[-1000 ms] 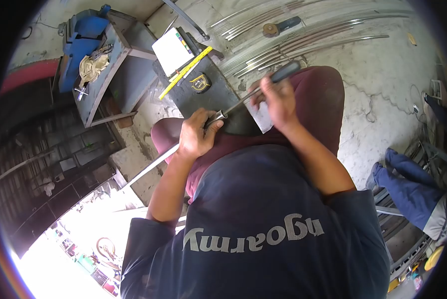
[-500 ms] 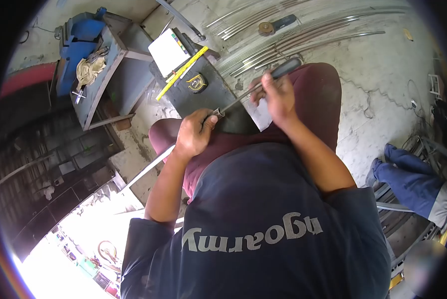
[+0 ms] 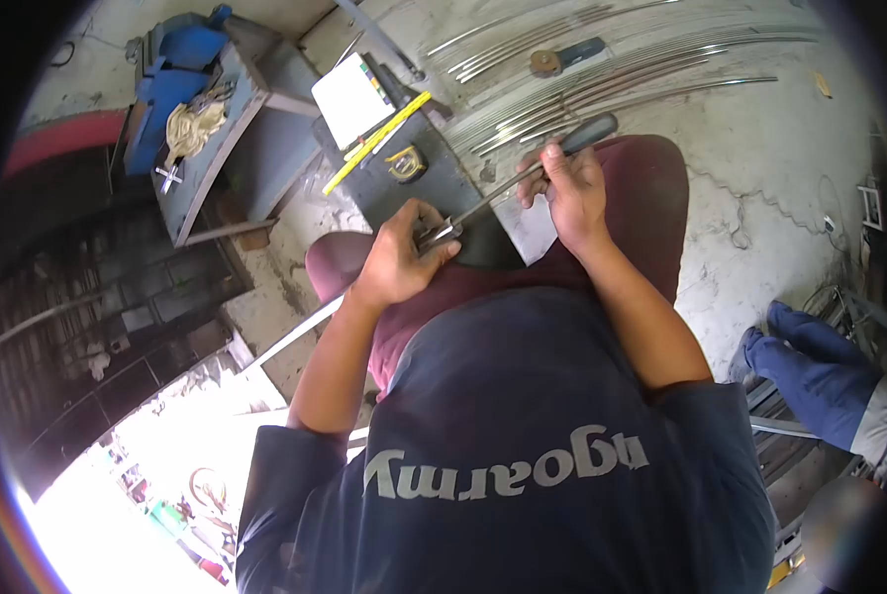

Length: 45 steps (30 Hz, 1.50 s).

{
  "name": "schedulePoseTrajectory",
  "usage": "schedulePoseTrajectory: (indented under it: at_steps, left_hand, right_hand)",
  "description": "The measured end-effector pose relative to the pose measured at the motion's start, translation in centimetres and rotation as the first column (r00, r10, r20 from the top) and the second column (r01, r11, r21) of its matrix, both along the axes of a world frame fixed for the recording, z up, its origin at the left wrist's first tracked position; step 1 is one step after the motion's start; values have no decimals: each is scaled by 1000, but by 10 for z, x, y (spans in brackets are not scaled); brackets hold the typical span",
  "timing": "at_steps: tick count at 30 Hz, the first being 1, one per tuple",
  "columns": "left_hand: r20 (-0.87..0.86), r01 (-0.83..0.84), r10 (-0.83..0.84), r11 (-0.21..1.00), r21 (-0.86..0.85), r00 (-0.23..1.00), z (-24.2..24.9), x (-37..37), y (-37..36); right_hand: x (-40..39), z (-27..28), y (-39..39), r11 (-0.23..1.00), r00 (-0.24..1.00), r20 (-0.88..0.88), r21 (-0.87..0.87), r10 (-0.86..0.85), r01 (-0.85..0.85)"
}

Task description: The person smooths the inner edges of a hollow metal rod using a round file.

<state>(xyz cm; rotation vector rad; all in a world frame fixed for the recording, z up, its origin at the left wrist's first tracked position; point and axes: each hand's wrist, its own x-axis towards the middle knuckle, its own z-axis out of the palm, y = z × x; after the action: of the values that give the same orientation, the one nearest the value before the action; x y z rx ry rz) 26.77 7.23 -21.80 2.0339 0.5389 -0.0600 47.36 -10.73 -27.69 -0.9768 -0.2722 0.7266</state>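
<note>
My left hand [image 3: 401,255] is wrapped around a metal tube [image 3: 442,235] near its open end, thumb stretched along it. A pale length of tube [image 3: 300,332] lines up with it beyond my forearm. In my right hand [image 3: 574,193] is a long thin file [image 3: 498,193] with a dark handle [image 3: 594,131]; thumb and fingers hold it near the handle. The tip of the file meets the end of the tube. Both hands are over my lap, close to a dark box-like surface [image 3: 369,188] in front of me.
On the dark surface lie a tape measure [image 3: 406,164], a yellow folding rule [image 3: 379,144] and a white notepad [image 3: 352,102]. Several metal rods [image 3: 602,94] and an angle grinder [image 3: 562,57] are on the floor ahead. A blue-grey metal stand [image 3: 236,139] is at left; another person's legs [image 3: 810,361] are at right.
The left thumb has opened away from the tube end, showing more of it. The file stays at the tube end in my right hand. The whole view has shifted slightly.
</note>
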Motion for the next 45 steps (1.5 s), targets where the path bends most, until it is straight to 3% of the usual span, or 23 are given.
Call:
schedulePoseTrajectory:
  at_steps: [1, 2, 4, 5, 8, 9, 12, 13, 15, 18, 20, 22, 24, 27, 30, 33, 35, 37, 38, 39, 41, 43, 45]
  left_hand:
    - [-52, -10, 8, 999, -41, 999, 2, -1, 1]
    - [-23, 17, -16, 999, 36, 1000, -1, -2, 2]
    - [33, -4, 5, 1000, -14, 999, -14, -1, 6]
    - [42, -18, 20, 999, -45, 999, -19, -9, 5]
    - [-13, -16, 17, 998, 64, 1000, -2, -7, 6]
    - [-17, -18, 19, 999, 47, 1000, -2, -3, 5]
    - [18, -78, 80, 993, -85, 997, -7, -5, 2]
    - [22, -76, 76, 997, -16, 997, -7, -7, 1]
    - [29, -73, 70, 990, 125, 997, -5, -8, -2]
    - [108, -96, 77, 979, 181, 991, -12, -10, -6]
    - [89, -93, 77, 976, 195, 993, -9, -10, -8]
    - [69, -97, 84, 972, 215, 994, -5, -15, -9]
    - [64, -86, 73, 967, 240, 995, -5, -11, -5]
    - [95, -50, 33, 982, 181, 995, -11, -14, -7]
    - [51, -46, 39, 987, 151, 998, -11, -14, -1]
    - [-42, -43, 47, 994, 98, 998, -6, -5, -2]
    - [-29, -37, 39, 997, 70, 999, -4, -9, -5]
    - [-109, -50, 58, 996, 77, 992, 1, -11, -5]
    - [-158, -58, 66, 997, 56, 985, 0, -12, -3]
    - [-186, -60, 67, 997, 42, 980, -1, -3, 0]
    - [-205, -64, 72, 997, 43, 976, 3, 13, 1]
    - [-264, -89, 96, 995, 38, 960, 8, 8, -4]
    - [-125, -66, 73, 996, 52, 990, 7, -2, -10]
  right_hand:
    - [-21, 0, -2, 997, 997, -10, -9, 74, -74]
    - [-47, 1, -3, 990, 990, 0, -10, 139, -139]
    - [-58, 4, 3, 972, 972, 17, 19, 234, -234]
    - [-39, 0, 2, 979, 978, -50, 13, 202, -202]
    - [-3, -1, 1, 999, 1000, 12, -31, 11, -10]
    - [-22, 2, 1, 996, 996, -62, -43, 70, -73]
    - [-53, 2, 2, 967, 967, -2, -1, 255, -255]
    - [-47, -1, 3, 974, 967, -119, 48, 227, -223]
    - [-42, 0, 2, 984, 973, -154, 49, 174, -169]
    - [-64, -1, 7, 974, 975, -60, 87, 215, -210]
    - [-24, -3, 1, 985, 986, -66, -73, 155, -159]
    - [2, -6, 2, 998, 995, -79, -17, 63, -64]
    - [-43, -4, 3, 988, 985, -80, 15, 153, -152]
    - [-41, -2, 9, 979, 973, -109, 31, 206, -203]
    - [-17, 2, 11, 996, 995, -67, -28, 77, -79]
    - [-55, 13, 8, 982, 983, -1, -36, 186, -185]
    - [-24, 8, 8, 994, 991, -106, -55, 83, -89]
    - [-5, 6, 6, 998, 1000, -24, -59, 15, -16]
    - [-17, 7, 4, 990, 998, -39, -129, 47, -51]
    - [-39, 8, 4, 991, 991, -64, -61, 119, -123]
    - [-64, 8, 4, 979, 978, 61, -48, 200, -197]
    - [-32, 12, 8, 990, 989, -77, -50, 126, -130]
    - [0, 6, 5, 999, 1000, 18, -41, -11, 12]
